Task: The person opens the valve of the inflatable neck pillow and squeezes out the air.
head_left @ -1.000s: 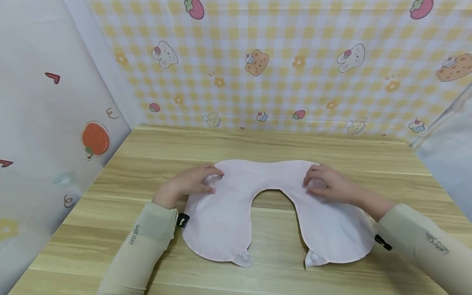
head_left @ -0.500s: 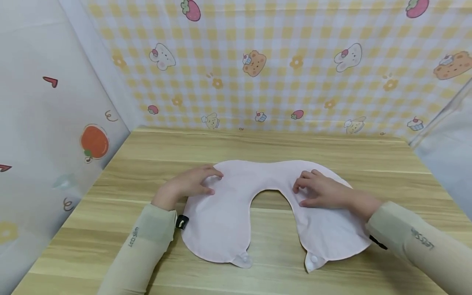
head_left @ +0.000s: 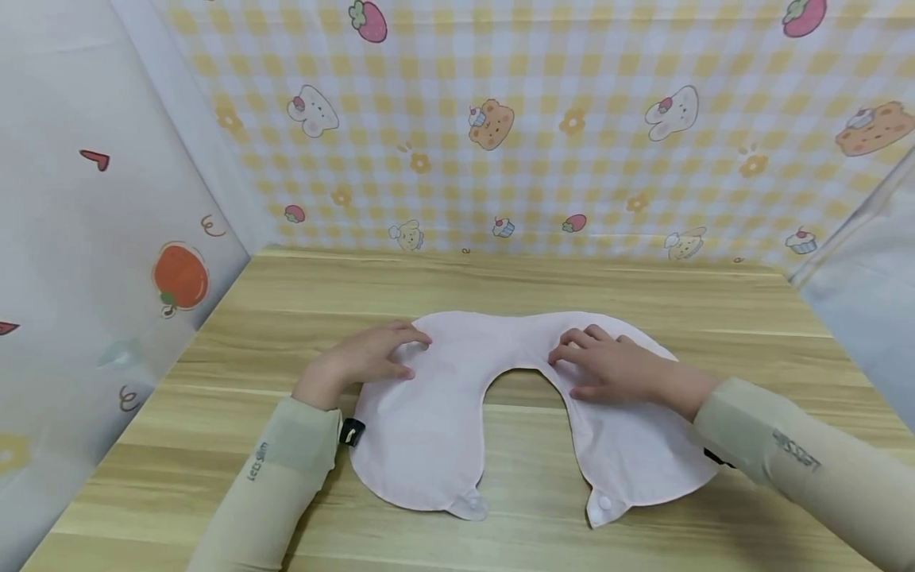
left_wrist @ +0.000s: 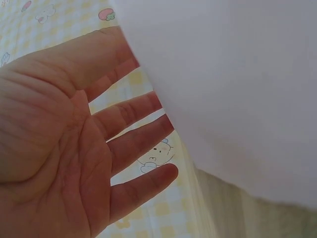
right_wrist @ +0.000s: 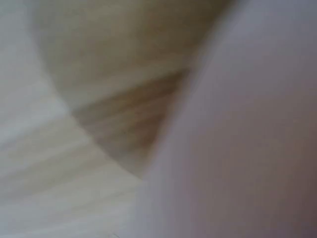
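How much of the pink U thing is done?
Done, it seems: the pink U-shaped cloth lies spread on the table. In hand: the left grip is at one side, the right grip over the other. Perhaps still to do: fastening the two snap tabs, which sit apart.

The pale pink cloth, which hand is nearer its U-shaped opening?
The right hand, close beside the inner curve of the cloth; the left hand is over at the outer edge.

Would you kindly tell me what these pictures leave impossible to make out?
Head view: right tag, mostly covered by right sleeve.
Head view: mark on left tag, too small.
Left wrist view: several fingertips of left hand, behind cloth.
Right wrist view: the pale shape, too blurred to identify.
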Demonstrator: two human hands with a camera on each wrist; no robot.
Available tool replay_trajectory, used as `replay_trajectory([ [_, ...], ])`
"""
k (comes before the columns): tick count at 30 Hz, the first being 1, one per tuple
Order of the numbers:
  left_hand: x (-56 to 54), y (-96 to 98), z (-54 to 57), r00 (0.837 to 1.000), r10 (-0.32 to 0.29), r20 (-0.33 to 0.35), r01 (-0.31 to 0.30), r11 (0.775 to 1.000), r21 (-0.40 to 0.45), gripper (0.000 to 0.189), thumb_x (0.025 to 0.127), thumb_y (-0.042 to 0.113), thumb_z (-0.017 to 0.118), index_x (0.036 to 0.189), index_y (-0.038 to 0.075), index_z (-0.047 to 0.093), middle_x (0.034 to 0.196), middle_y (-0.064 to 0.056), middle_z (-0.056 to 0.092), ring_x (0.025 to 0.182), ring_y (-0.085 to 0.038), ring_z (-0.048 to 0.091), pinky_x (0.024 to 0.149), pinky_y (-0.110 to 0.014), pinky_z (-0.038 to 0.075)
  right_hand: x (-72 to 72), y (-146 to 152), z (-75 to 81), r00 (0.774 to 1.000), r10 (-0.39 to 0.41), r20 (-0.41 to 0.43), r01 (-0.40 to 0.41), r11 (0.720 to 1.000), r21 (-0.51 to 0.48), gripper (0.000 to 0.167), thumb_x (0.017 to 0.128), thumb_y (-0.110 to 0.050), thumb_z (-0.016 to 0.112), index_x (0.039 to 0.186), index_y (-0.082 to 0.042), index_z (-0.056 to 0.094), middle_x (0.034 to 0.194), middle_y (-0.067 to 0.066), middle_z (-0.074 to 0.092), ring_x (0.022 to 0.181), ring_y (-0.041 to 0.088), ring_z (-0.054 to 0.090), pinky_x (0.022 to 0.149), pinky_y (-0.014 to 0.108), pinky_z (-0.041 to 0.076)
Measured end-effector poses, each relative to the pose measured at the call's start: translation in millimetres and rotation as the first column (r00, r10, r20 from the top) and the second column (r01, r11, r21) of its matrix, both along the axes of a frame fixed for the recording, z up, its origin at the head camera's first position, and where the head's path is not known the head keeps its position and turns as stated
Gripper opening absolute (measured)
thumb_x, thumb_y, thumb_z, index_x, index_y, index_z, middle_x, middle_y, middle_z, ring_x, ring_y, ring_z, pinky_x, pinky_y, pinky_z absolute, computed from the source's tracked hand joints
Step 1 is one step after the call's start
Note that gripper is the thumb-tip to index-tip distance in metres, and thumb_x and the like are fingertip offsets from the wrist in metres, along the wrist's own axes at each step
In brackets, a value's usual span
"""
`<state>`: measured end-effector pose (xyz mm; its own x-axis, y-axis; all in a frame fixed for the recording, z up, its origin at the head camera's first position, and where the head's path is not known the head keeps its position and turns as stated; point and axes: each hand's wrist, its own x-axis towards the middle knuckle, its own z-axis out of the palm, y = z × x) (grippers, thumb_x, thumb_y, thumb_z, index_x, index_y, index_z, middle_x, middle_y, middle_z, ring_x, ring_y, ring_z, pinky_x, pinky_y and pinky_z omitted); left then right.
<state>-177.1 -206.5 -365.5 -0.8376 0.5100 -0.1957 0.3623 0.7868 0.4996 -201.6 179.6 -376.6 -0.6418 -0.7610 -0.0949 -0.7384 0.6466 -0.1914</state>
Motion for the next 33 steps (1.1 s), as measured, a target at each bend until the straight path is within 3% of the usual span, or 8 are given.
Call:
replay_trajectory([
  [9, -0.1, -0.4, -1.8, 1.0, -0.008, -0.014, 0.008, 1.0, 0.0, 0.05, 0.089, 0.012, 0.073, 0.137, 0.009, 0.058, 0.144, -0.014, 0.051, 0.134, -0.034, 0.049, 0.112, -0.052, 0.039, -11.5, -25.2, 10.0, 1.0, 0.025, 0.006, -0.025, 0.994, 0.107, 0.049, 0.087, -0.021, 0.075, 0.132, -0.028, 0.056, 0.135, 0.004, 0.051, 0.109, 0.031, 0.051, 0.07, 0.049, 0.049],
  [18, -0.4, 1.6, -2.3, 1.0, -0.007, -0.018, 0.007, 1.0, 0.003, 0.05, 0.089, 0.011, 0.073, 0.136, 0.008, 0.058, 0.145, -0.015, 0.05, 0.134, -0.035, 0.049, 0.113, -0.052, 0.038, -27.0, -55.9, 11.1, 0.999, 0.04, 0.034, -0.045, 0.981, 0.187, 0.049, 0.091, -0.022, 0.069, 0.137, -0.028, 0.051, 0.144, 0.008, 0.047, 0.115, 0.035, 0.051, 0.076, 0.056, 0.05],
  [25, 2.9, -0.7, -2.8, 1.0, 0.012, -0.009, -0.012, 1.0, -0.013, 0.051, 0.088, 0.011, 0.074, 0.136, 0.01, 0.058, 0.145, -0.015, 0.049, 0.131, -0.033, 0.051, 0.11, -0.051, 0.041, -28.6, -76.7, 15.0, 0.998, 0.048, 0.05, -0.058, 0.972, 0.23, 0.053, 0.092, -0.02, 0.065, 0.142, -0.028, 0.048, 0.148, 0.009, 0.044, 0.126, 0.037, 0.049, 0.086, 0.064, 0.048],
  [29, 3.5, -1.7, -1.2, 1.0, 0.017, -0.006, -0.017, 1.0, -0.012, 0.052, 0.088, 0.011, 0.074, 0.137, 0.01, 0.058, 0.147, -0.017, 0.047, 0.133, -0.035, 0.049, 0.111, -0.052, 0.04, -27.7, -76.8, 17.5, 0.999, 0.035, 0.04, -0.044, 0.966, 0.255, 0.057, 0.093, -0.026, 0.067, 0.146, -0.026, 0.046, 0.151, 0.01, 0.044, 0.131, 0.039, 0.047, 0.091, 0.068, 0.047],
  [33, 1.9, -1.7, -0.2, 1.0, 0.022, 0.007, -0.022, 1.0, -0.009, 0.052, 0.089, 0.012, 0.074, 0.138, 0.011, 0.057, 0.149, -0.016, 0.046, 0.136, -0.035, 0.047, 0.113, -0.052, 0.039, -25.1, -54.4, 17.5, 0.999, -0.041, 0.033, 0.032, 0.971, 0.236, 0.064, 0.096, -0.037, 0.063, 0.151, -0.016, 0.041, 0.154, 0.015, 0.041, 0.137, 0.043, 0.043, 0.097, 0.066, 0.046],
])
